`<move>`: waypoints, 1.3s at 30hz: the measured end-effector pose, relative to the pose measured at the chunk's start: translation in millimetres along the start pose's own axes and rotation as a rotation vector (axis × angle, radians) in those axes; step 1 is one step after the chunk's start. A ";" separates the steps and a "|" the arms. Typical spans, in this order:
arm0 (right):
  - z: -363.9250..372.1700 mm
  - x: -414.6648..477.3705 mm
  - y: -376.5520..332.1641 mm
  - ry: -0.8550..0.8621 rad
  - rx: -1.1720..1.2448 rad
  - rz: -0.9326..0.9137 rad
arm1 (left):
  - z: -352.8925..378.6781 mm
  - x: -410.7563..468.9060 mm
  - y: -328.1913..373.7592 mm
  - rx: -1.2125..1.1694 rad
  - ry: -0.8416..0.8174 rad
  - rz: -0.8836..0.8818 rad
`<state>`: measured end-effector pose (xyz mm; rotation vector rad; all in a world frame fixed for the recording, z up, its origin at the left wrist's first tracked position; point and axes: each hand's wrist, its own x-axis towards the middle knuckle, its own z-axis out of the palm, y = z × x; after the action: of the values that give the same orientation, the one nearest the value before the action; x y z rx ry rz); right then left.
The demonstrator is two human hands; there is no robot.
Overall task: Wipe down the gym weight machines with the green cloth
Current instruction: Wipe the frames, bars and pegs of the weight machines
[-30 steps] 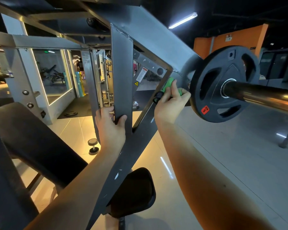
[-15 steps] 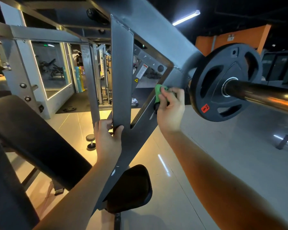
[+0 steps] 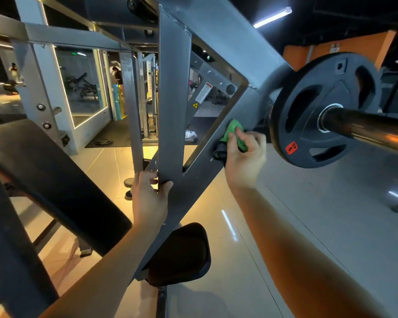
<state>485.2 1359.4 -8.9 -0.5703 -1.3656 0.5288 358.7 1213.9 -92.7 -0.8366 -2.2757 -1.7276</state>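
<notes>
Grip of right hand clamps the half-hidden green cloth on the frame; left hand clamps the strut.

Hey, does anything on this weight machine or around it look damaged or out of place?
Nothing serious. The grey frame shows small pale paint chips beside the right hand holding the green cloth. Behind the frame, a dumbbell stands loose on the tiled floor and a weight plate lies on the dark mat.

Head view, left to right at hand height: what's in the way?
Black pad → left hand gripping the grey upright → green cloth in the right hand → weight plate → steel bar.
</notes>
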 end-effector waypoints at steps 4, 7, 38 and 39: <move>7.4 -77.1 18.5 -0.292 -0.024 -0.003 | -0.5 -1.9 2.2 0.029 0.011 0.028; -0.2 -95.4 22.8 -0.488 -0.040 -0.024 | -8.0 -2.6 3.8 0.019 -0.013 0.038; 10.4 -157.6 42.3 -0.744 -0.151 -0.082 | -12.9 -22.3 -47.9 0.176 -0.167 -0.068; 6.6 -159.1 41.1 -0.807 -0.152 -0.004 | -15.4 -21.4 -48.1 0.173 -0.184 -0.065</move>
<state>456.9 1287.2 -153.9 -0.4911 -2.1849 0.6927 348.3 1184.1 -137.5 -0.9289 -2.5547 -1.5065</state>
